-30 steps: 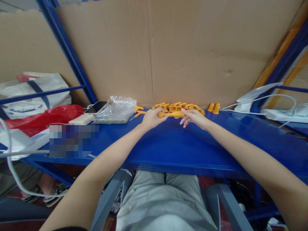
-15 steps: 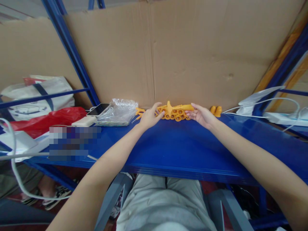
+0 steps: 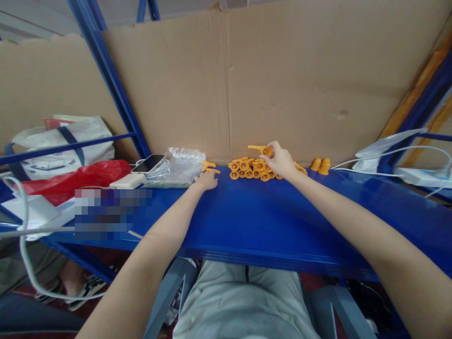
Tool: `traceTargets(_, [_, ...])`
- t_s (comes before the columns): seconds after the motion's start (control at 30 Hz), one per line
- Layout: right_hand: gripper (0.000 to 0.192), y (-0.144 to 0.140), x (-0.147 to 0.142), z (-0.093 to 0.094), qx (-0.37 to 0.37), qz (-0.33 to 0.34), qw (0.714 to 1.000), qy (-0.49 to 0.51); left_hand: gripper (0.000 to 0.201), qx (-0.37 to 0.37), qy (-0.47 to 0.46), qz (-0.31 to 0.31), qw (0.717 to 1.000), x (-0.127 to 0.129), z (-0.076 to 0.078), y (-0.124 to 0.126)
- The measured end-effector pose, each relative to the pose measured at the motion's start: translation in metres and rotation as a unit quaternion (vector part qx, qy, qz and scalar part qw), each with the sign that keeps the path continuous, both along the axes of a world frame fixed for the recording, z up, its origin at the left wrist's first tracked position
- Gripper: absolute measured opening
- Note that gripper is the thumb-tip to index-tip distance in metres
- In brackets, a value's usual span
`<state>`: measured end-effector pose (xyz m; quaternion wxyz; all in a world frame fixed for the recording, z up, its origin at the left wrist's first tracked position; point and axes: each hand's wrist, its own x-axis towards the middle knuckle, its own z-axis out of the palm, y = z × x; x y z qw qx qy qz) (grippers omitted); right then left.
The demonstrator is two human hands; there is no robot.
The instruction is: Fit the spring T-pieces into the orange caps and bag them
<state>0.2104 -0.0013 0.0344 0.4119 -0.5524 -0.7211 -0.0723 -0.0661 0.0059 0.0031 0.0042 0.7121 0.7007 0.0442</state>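
My right hand (image 3: 281, 160) pinches a yellow plastic piece (image 3: 267, 151) with a flared round opening and a long stem pointing left. It is held just above a pile of similar yellow tubes (image 3: 249, 173), whose round open ends face me. To the left, my left hand (image 3: 205, 181) reaches down beside the clear plastic bag, its fingers curled on a yellow corkscrew handle (image 3: 214, 171). Another yellow handle (image 3: 207, 164) lies just behind it. The corkscrew's metal spiral is hidden by my left hand.
Several yellow cone-shaped pieces (image 3: 320, 165) stand right of the pile. Left on the blue shelf (image 3: 243, 221) are a clear plastic bag (image 3: 180, 165), a phone (image 3: 150, 163), a white block (image 3: 127, 181) and a red bag (image 3: 79, 179). Cardboard (image 3: 282, 80) rises behind; white cables (image 3: 399, 153) lie right.
My left hand has left the long yellow T-shaped piece and moved left to the corkscrew handles. My right hand has shifted left and up, now holding a yellow piece with its round opening towards me.
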Motion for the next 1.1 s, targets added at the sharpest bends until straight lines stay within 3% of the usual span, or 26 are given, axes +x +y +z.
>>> traceTargets(0.13, [0.037,-0.005,-0.031,0.005,-0.033,-0.054,0.980,-0.186,0.053,0.014,0.005,0.001,1.000,-0.001,0.002,0.002])
traceTargets(0.23, [0.044,-0.006,-0.046,0.004,-0.075,-0.072,0.959,-0.263,0.048,0.035,0.005,0.001,0.999,0.001,0.004,-0.001])
traceTargets(0.4, [0.039,-0.003,-0.055,0.001,-0.138,-0.086,0.941,-0.296,0.041,0.057,0.002,-0.002,0.998,0.007,0.007,-0.006])
traceTargets(0.63, [0.035,-0.003,-0.051,-0.001,-0.178,-0.057,0.936,-0.299,0.038,0.042,-0.006,-0.015,0.999,0.011,0.008,-0.009])
traceTargets(0.9, [0.051,0.007,-0.005,-0.002,-0.140,0.026,0.959,-0.244,0.039,0.030,-0.009,-0.021,0.999,0.012,0.010,-0.010])
traceTargets(1.0, [0.052,0.007,0.028,0.005,-0.122,-0.013,0.971,-0.205,0.038,0.034,0.001,-0.023,0.999,0.012,0.010,-0.010])
traceTargets(1.1, [0.052,0.008,0.067,0.011,-0.109,-0.102,0.975,-0.165,0.036,0.037,0.007,-0.031,0.999,0.012,0.009,-0.008])
